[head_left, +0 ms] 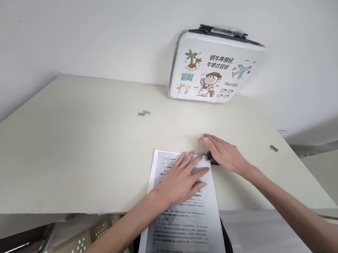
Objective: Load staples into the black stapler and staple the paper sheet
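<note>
Printed sheets of paper (177, 227) lie on the table and hang over its near edge. My left hand (181, 182) rests flat on the upper part of the paper, its fingers spread. At the top right corner of the paper is a black stapler (209, 157), with its front end over the sheet. My right hand (225, 153) covers most of the stapler from above, fingers together and bent over it. How the fingers and thumb grip its far side is partly hidden.
Two grey staple strips (143, 113) lie beyond the paper, and another staple strip (273, 148) is near the right edge of the table (71, 149). A white cartoon-printed case (206, 76) with a black handle leans against the wall. Below the near edge stands a perforated beige chair (76, 250).
</note>
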{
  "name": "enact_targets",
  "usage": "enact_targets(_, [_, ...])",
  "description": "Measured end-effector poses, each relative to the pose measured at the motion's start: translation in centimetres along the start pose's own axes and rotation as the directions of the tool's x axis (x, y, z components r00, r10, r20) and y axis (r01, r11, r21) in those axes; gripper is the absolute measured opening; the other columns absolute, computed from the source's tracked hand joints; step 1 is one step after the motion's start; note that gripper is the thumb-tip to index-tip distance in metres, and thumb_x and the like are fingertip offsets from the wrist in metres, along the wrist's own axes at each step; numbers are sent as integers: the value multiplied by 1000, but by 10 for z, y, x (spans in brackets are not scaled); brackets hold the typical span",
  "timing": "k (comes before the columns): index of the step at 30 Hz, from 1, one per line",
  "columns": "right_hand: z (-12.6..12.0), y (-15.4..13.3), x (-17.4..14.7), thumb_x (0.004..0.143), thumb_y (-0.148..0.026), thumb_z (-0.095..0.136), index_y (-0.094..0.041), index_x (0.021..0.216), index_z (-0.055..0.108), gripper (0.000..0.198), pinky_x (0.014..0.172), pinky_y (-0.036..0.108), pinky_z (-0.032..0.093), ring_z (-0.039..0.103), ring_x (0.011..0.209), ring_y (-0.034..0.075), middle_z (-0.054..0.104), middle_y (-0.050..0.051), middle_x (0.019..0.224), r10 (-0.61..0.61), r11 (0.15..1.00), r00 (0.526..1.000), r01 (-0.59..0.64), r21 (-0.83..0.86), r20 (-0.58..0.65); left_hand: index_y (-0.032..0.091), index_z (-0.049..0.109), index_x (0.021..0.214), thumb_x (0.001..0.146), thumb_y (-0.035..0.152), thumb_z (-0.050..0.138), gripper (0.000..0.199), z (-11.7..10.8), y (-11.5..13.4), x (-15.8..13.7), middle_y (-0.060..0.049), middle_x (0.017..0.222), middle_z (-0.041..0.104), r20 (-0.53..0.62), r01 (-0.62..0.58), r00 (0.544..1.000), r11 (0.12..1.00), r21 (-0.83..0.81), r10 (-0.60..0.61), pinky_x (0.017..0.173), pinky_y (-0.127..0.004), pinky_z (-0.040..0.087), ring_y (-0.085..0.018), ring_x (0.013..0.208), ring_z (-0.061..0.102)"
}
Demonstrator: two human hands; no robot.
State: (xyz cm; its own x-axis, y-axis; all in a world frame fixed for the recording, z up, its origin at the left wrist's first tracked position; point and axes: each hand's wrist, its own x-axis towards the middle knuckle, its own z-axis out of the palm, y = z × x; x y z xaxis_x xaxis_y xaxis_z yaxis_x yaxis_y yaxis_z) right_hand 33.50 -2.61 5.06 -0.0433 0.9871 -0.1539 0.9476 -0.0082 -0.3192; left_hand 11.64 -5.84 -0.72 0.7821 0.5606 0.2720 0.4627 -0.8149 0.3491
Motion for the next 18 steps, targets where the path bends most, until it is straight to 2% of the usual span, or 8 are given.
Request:
enact_targets(11, [0, 1, 1, 108, -61, 11, -35, 133, 64, 65, 116, 57, 44, 53, 144, 29, 54, -1, 158, 12, 999, 1000, -13, 35, 26, 27, 57, 147, 111, 48, 41, 45, 0, 0, 0, -7, 168, 39, -9, -1, 1000, 1000, 1, 1, 131, -52, 20, -31, 159, 27])
enact_targets(18, [-1, -1, 0, 108, -61, 11, -36, 133, 65, 65, 115, 56, 45, 54, 142, 29, 55, -1, 158, 11, 999, 1000, -12, 35, 16, 26, 57, 147, 111, 48, 41, 45, 0, 0, 0, -8, 168, 38, -8, -1, 1000, 1000, -3, 1, 131, -52, 19, -32, 159, 26])
